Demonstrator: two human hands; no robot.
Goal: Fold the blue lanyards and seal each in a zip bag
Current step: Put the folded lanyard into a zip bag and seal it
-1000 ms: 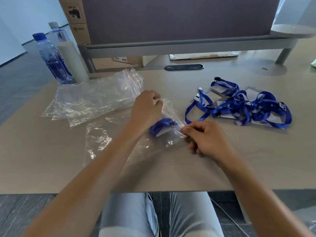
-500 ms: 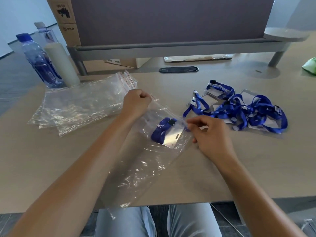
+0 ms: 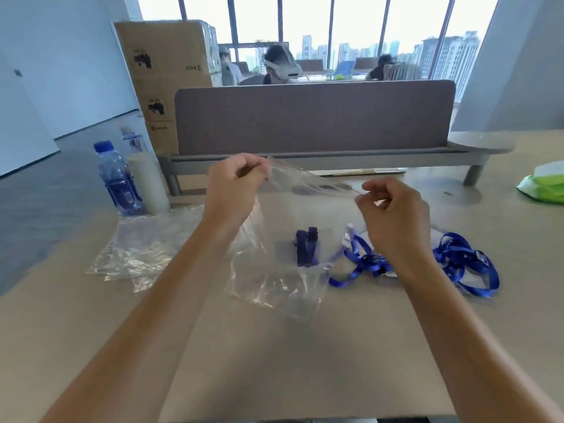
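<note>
A clear zip bag (image 3: 274,239) hangs upright above the table, held by its top edge. My left hand (image 3: 236,187) pinches the left corner of that edge and my right hand (image 3: 393,215) pinches the right corner. Inside the bag a folded blue lanyard (image 3: 306,246) with its clear badge holder has dropped toward the lower part. A tangled heap of loose blue lanyards (image 3: 457,261) lies on the table to the right, partly hidden behind my right hand and wrist.
A stack of empty zip bags (image 3: 137,248) lies at the left. Behind it stand a blue water bottle (image 3: 117,178) and a white roll (image 3: 149,181). A green packet (image 3: 546,184) sits at the far right. A desk partition (image 3: 314,117) and cardboard boxes (image 3: 161,80) close the back.
Both hands have lifted the bag off the table and hold it up by its top edge. The lanyard slid down inside. The view tilted upward.
</note>
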